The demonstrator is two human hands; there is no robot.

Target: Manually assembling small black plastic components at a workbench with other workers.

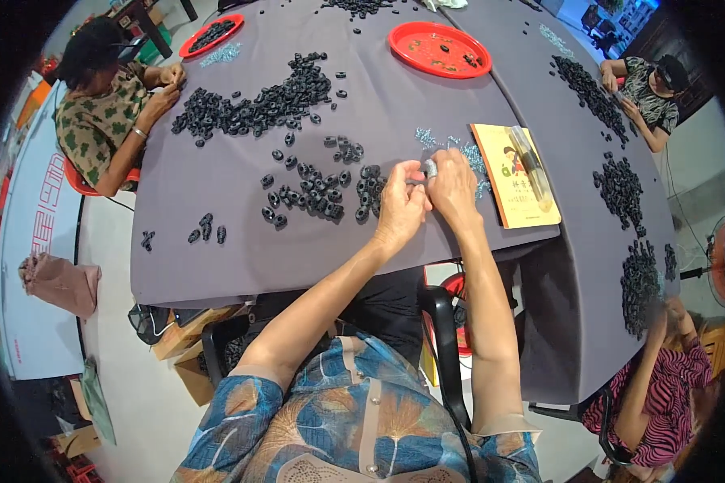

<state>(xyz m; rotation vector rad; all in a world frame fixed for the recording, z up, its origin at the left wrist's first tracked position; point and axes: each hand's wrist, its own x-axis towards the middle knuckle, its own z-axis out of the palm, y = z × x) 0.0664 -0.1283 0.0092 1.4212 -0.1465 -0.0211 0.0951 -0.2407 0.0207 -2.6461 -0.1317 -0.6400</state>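
Note:
Close together above the grey tablecloth (242, 249), my left hand (403, 203) and my right hand (454, 187) meet with fingers bent in a pinch. Whatever they hold is too small and too covered by the fingers to name. Something silvery wraps a fingertip of my right hand. Directly left of my left hand lies a small cluster of black plastic parts (369, 190), with a looser group of the same oval parts (308, 193) farther left. Small shiny metal pieces (469, 154) are scattered just beyond my right hand.
A yellow booklet (503, 189) with a clear, dark-ended object (532, 165) on it lies to the right. Farther off are a large black-parts heap (258, 105) and a red tray (419, 58). Other people (105, 113) sit around the table handling small parts.

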